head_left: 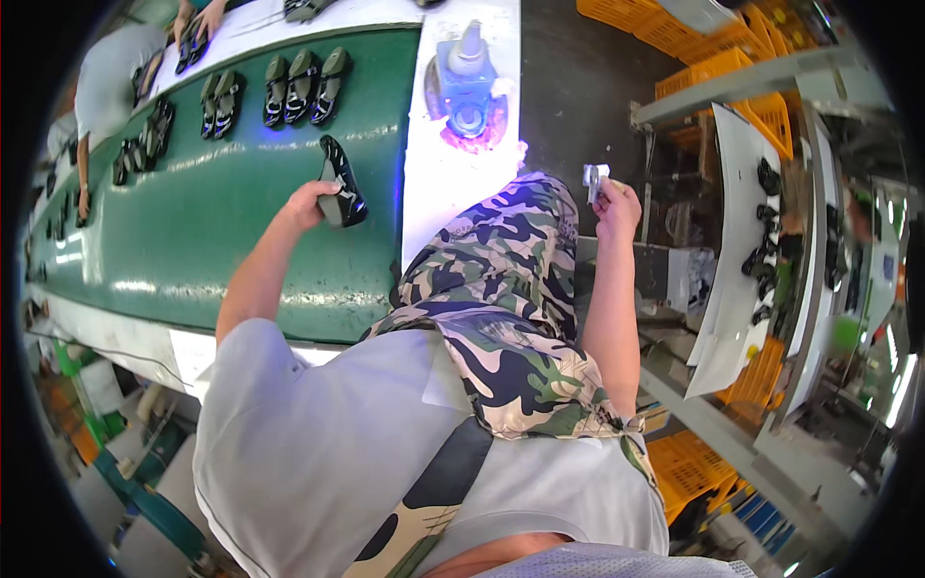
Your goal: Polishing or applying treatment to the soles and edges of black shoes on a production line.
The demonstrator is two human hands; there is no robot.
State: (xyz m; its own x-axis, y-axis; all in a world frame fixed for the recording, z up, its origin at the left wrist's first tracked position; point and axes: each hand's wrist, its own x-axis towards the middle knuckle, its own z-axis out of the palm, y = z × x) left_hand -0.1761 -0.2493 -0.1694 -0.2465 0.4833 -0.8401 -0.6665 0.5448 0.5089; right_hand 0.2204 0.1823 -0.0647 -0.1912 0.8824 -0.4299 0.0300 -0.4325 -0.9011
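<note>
My left hand (316, 200) is closed around the grey heel end of a glossy black shoe (343, 183), held over the green belt with its dark toe pointing away from me. Out to the right, my right hand (619, 204) pinches a small, flat, whitish and silvery piece (594, 181) between thumb and fingers. Its exact kind is too small to make out. Between my hands, a blue bottle with a pale nozzle (468, 72) stands on the white tabletop (438, 183) in a bright violet glow.
Rows of black shoes (300, 87) rest on the green belt (212, 231). Co-workers (116, 82) handle shoes at the far left. To my right are yellow crates (713, 77), a metal frame (742, 87) and a white shelf (723, 260) with dark shoes. An apron (491, 260) covers my lap.
</note>
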